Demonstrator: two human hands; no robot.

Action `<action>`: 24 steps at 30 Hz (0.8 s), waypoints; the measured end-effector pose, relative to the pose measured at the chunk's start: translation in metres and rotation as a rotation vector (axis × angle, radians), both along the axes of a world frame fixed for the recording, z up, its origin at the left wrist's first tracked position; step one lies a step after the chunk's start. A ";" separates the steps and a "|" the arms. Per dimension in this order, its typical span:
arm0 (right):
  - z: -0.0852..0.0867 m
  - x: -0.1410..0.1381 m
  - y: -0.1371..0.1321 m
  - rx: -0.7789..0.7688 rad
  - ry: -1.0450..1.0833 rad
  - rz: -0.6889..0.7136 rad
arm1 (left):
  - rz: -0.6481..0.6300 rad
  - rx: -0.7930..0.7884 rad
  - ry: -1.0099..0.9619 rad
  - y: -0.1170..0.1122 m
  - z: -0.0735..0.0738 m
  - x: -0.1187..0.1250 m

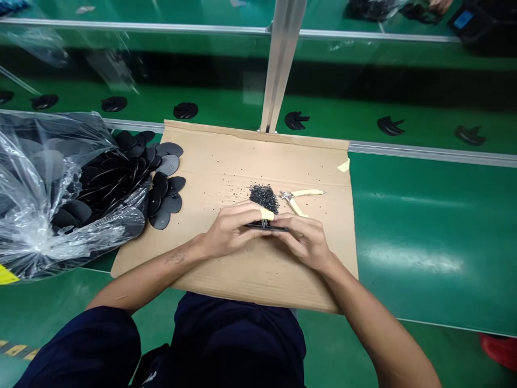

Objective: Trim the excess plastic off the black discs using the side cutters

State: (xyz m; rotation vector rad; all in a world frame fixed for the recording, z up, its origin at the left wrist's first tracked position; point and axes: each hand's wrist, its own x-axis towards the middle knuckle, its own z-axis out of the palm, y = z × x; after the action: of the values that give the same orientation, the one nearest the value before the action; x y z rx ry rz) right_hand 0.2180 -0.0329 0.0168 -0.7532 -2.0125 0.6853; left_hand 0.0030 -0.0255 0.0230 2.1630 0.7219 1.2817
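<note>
My left hand [232, 229] and my right hand [305, 237] meet above the cardboard sheet [226, 275]. Between them they grip a thin black plastic piece [266, 227], seen nearly edge-on, with a small raised part in its middle. Fingers hide much of it. A yellow wrap [266, 214] sits on a fingertip of my left hand. Just beyond my hands lies a heap of tiny black plastic bits [263, 197], some scattered over the cardboard. Right of the heap, side cutters [287, 196] with pale yellow handles rest with the handles spread.
At left, a clear plastic bag [44, 199] spills black oval discs [165, 186] onto the cardboard. A metal post [278, 70] rises at the cardboard's back edge. Several black parts [297, 120] are spaced along the green belt [339, 118] behind. The green tabletop [416, 231] extends rightward.
</note>
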 end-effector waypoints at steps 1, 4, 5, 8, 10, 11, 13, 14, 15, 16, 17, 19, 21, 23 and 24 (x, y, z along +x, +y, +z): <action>0.002 0.004 0.003 -0.008 -0.045 -0.014 | 0.021 -0.018 0.007 0.001 0.000 -0.001; 0.004 0.023 0.017 -0.020 -0.299 -0.205 | 0.100 -0.069 0.012 0.005 0.000 -0.004; 0.004 0.030 0.022 -0.026 -0.405 -0.295 | 0.122 -0.082 0.011 0.006 -0.001 -0.005; -0.003 0.048 0.033 -0.090 -0.653 -0.395 | 0.165 -0.109 0.013 0.010 -0.003 -0.008; -0.007 0.052 0.035 -0.102 -0.695 -0.410 | 0.183 -0.116 0.016 0.011 -0.004 -0.009; -0.008 0.051 0.034 -0.094 -0.668 -0.419 | 0.188 -0.113 0.019 0.011 -0.005 -0.010; -0.006 0.045 0.031 -0.074 -0.541 -0.412 | 0.182 -0.094 0.022 0.011 -0.006 -0.010; -0.004 0.041 0.029 -0.071 -0.460 -0.386 | 0.175 -0.084 0.025 0.011 -0.007 -0.010; -0.001 0.037 0.027 -0.075 -0.382 -0.349 | 0.165 -0.076 0.027 0.011 -0.007 -0.010; 0.003 0.033 0.024 -0.082 -0.317 -0.308 | 0.154 -0.068 0.026 0.011 -0.007 -0.010; 0.006 0.029 0.022 -0.086 -0.267 -0.267 | 0.142 -0.062 0.021 0.012 -0.008 -0.010; 0.012 0.023 0.017 -0.083 -0.212 -0.192 | 0.119 -0.058 0.008 0.012 -0.008 -0.010; 0.015 0.021 0.014 -0.077 -0.199 -0.121 | 0.098 -0.069 0.000 0.013 -0.007 -0.010; 0.016 0.020 0.013 -0.072 -0.189 -0.072 | 0.085 -0.088 -0.005 0.013 -0.006 -0.010; 0.016 0.021 0.013 -0.070 -0.183 -0.061 | 0.079 -0.096 -0.011 0.013 -0.006 -0.011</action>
State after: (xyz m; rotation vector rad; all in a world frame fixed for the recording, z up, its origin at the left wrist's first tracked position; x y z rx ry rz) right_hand 0.2386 -0.0200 0.0333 -0.9440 -2.1291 0.6745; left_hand -0.0075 -0.0126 0.0170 2.0679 0.8548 1.2712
